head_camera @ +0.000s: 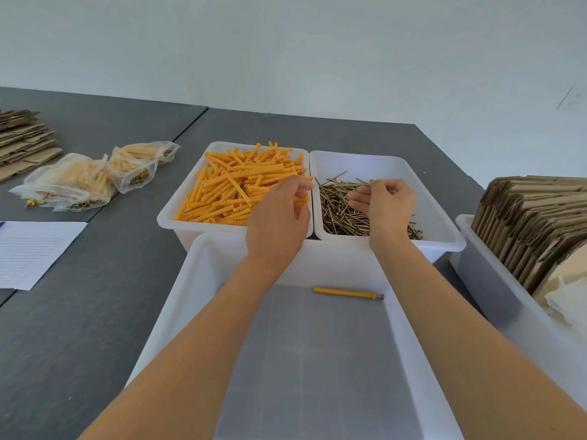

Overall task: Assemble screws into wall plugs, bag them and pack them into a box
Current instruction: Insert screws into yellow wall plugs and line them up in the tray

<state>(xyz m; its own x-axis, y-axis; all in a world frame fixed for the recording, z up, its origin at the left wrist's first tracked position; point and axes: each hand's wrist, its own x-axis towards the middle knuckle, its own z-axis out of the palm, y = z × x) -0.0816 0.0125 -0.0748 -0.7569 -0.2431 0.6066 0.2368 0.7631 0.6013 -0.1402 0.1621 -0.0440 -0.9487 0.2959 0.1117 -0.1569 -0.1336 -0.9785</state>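
Observation:
Orange wall plugs (228, 192) fill a white bin (178, 198) at the back left. Beside it on the right, a second white bin (428, 198) holds brass-coloured screws (336, 211). My left hand (279, 217) reaches into the plug bin, its fingertips curled down onto a plug at the bin's right edge. My right hand (386, 203) hovers over the screws with curled fingers and seems to pinch a screw. One assembled plug with a screw (347, 293) lies alone in the large white bin (197, 281) in front of me.
Several filled clear bags (79, 182) lie on the grey table at the left, behind a lined paper sheet (31, 252). Flat cardboard (22, 138) is stacked at the far left. A white bin (482, 274) on the right holds folded cardboard boxes (533, 214).

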